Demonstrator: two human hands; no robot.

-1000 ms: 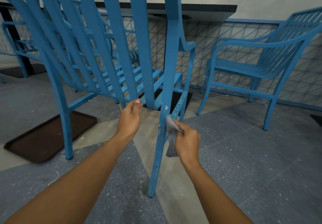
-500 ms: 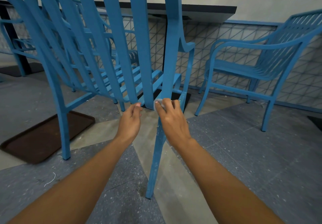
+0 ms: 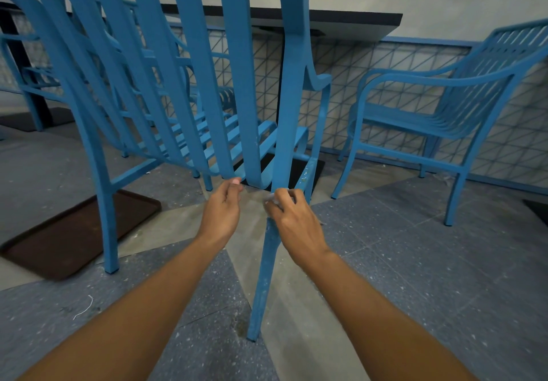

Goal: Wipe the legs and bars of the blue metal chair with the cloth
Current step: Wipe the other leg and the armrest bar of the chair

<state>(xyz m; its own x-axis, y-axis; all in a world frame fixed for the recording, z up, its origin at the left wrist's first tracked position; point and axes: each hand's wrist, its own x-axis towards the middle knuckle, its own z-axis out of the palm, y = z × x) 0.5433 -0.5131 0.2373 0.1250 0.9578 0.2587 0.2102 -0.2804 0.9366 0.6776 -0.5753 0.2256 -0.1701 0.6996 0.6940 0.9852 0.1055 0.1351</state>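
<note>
Head view puts us right up against the back of the blue metal chair [image 3: 237, 89], its slats filling the upper left of the picture and its seat running away toward the wall. Right hand [image 3: 292, 217] is wrapped round the chair's rear leg [image 3: 268, 262], up near where that leg meets the seat frame, fingers curled tight, and a sliver of pale cloth [image 3: 271, 201] peeks out between fingers and metal (most of the cloth is buried under the hand, so its shape cannot be told). Left hand [image 3: 222, 211] is just beside it, thumb and fingertips pinching the bottom curve of a back slat [image 3: 228, 173] where it bends into the seat. That leg runs down to the floor [image 3: 415, 262] between the two forearms, its paint speckled with pale marks along the lower stretch. A second blue chair [image 3: 439, 113] stands well apart to the right, facing left, against the patterned wall. More blue chairs sit behind on the left. A dark tabletop [image 3: 341, 21] juts out above the seat, and a brown tray [image 3: 74, 232] lies flat on the floor by the chair's left rear leg.
</note>
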